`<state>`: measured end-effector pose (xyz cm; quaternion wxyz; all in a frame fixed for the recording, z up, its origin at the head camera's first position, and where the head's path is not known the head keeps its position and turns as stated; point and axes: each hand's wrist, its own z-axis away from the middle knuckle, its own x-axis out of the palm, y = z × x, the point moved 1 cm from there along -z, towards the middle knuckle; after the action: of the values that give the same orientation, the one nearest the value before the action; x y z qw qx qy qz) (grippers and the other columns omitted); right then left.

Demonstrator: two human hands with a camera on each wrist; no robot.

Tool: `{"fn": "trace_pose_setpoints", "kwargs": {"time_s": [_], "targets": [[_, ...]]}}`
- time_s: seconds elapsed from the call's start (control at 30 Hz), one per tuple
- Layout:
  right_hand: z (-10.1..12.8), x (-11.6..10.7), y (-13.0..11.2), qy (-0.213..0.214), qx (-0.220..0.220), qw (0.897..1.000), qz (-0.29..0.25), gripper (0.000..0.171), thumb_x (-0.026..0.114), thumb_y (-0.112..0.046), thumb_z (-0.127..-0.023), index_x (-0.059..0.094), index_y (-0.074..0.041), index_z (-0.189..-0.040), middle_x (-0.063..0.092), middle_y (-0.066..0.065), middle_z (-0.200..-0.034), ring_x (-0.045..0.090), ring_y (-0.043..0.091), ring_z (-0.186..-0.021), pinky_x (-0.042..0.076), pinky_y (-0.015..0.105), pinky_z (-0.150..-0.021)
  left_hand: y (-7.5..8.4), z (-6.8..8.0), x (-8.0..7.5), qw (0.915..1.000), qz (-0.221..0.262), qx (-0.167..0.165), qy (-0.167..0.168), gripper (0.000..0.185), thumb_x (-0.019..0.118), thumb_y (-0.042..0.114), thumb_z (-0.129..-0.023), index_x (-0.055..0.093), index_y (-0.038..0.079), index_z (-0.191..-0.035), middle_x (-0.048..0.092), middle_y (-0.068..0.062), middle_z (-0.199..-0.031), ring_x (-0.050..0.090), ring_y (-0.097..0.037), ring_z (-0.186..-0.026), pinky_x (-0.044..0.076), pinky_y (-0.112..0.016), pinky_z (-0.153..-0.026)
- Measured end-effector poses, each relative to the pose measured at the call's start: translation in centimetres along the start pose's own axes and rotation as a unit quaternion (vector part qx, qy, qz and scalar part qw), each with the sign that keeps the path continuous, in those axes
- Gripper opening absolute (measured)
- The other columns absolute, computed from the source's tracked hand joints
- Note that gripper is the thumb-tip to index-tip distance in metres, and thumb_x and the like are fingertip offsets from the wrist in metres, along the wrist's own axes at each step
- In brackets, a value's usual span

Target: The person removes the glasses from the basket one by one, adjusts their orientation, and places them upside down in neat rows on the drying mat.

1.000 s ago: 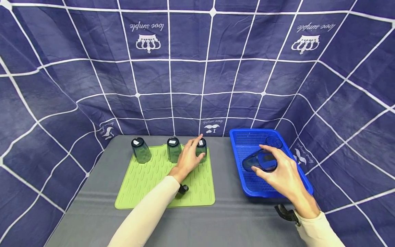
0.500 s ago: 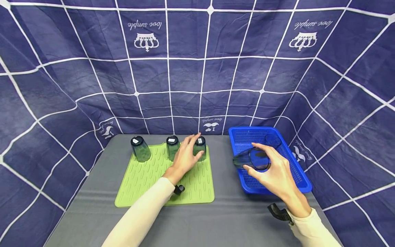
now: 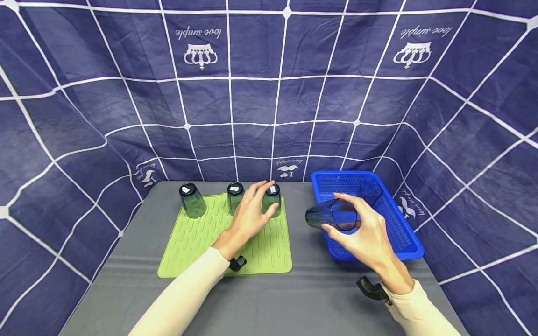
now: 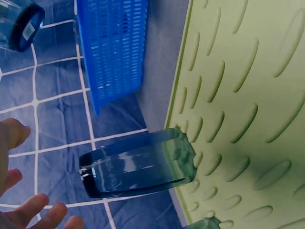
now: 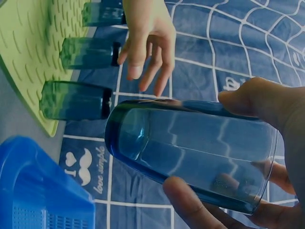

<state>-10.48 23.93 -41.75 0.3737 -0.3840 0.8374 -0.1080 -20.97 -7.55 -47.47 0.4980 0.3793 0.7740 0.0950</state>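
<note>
My right hand (image 3: pixel 366 235) grips a blue-tinted drinking glass (image 5: pixel 195 148) on its side, thumb and fingers spread round it, above the blue basket's left side. The glass's base points left. Over the green mat (image 3: pixel 201 242) my left hand (image 3: pixel 248 217) hovers with loose, parted fingers that hold nothing. Just beyond it an upside-down glass (image 3: pixel 274 190) stands near the mat's right back corner, partly covered by that hand; the left wrist view shows a gap between fingers and glass. Another inverted glass (image 3: pixel 235 190) is behind the hand, and a third glass (image 3: pixel 193 204) stands at the mat's left back corner.
The blue plastic basket (image 3: pixel 414 247) sits on the grey table (image 3: pixel 286 298) to the right of the mat. One more glass (image 3: pixel 371 190) lies inside, near its back right corner. A dark blue checked cloth (image 3: pixel 252 102) walls in the back and sides.
My right hand has carried the glass leftward, from inside the basket to its left edge. The left hand has drawn slightly left and back; the glasses on the mat stand as before.
</note>
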Motion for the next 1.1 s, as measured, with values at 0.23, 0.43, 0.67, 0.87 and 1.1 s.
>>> {"fn": "trace_pose_setpoints", "kwargs": {"time_s": [0.23,0.43,0.67,0.87,1.1], "targets": [[0.0,0.9,-0.8,-0.007,0.003,1.0,-0.013,0.085,0.111,-0.018,-0.074,0.076,-0.021,-0.151,0.083,0.002,-0.134,0.078,0.019,-0.109,0.059,0.011,-0.072,0.4,1.2,-1.3,0.9989,0.018,0.025,0.035,0.063,0.088,0.031,-0.107,0.065,0.021,-0.164,0.067,-0.013,-0.162,0.066,-0.037,-0.152,0.057,-0.058,-0.126],[0.0,1.6,-1.3,-0.013,0.007,0.999,-0.037,0.085,0.111,-0.016,-0.073,0.076,-0.021,-0.15,0.083,0.001,-0.133,0.083,0.025,-0.109,0.062,0.009,-0.085,0.9,2.2,-2.1,0.9978,0.029,0.041,0.044,0.059,0.087,0.03,-0.107,0.067,0.017,-0.161,0.069,-0.013,-0.158,0.068,-0.036,-0.149,0.058,-0.056,-0.126],[0.0,2.5,-2.0,-0.023,0.011,0.997,-0.066,0.083,0.11,-0.014,-0.075,0.075,-0.019,-0.15,0.084,0.004,-0.131,0.083,0.02,-0.108,0.066,0.014,-0.083,1.1,3.1,-2.9,0.9957,0.051,0.055,0.053,0.058,0.087,0.026,-0.107,0.068,0.017,-0.161,0.07,-0.013,-0.156,0.07,-0.036,-0.148,0.058,-0.056,-0.126],[-0.2,2.8,-2.5,-0.033,0.017,0.995,-0.097,0.082,0.109,-0.009,-0.076,0.074,-0.019,-0.15,0.082,0.005,-0.138,0.08,0.008,-0.115,0.069,0.019,-0.082,1.3,3.7,-3.6,0.9938,0.064,0.068,0.059,0.058,0.086,0.026,-0.107,0.068,0.018,-0.161,0.07,-0.011,-0.158,0.069,-0.034,-0.149,0.057,-0.055,-0.127],[-0.2,3.5,-3.1,-0.041,0.028,0.99,-0.135,0.081,0.108,-0.005,-0.076,0.073,-0.013,-0.148,0.081,0.008,-0.14,0.081,0.01,-0.117,0.071,0.025,-0.081,1.4,4.8,-4.3,0.9935,0.066,0.068,0.063,0.059,0.086,0.027,-0.106,0.068,0.019,-0.161,0.071,-0.009,-0.158,0.07,-0.032,-0.149,0.057,-0.054,-0.128]]}}
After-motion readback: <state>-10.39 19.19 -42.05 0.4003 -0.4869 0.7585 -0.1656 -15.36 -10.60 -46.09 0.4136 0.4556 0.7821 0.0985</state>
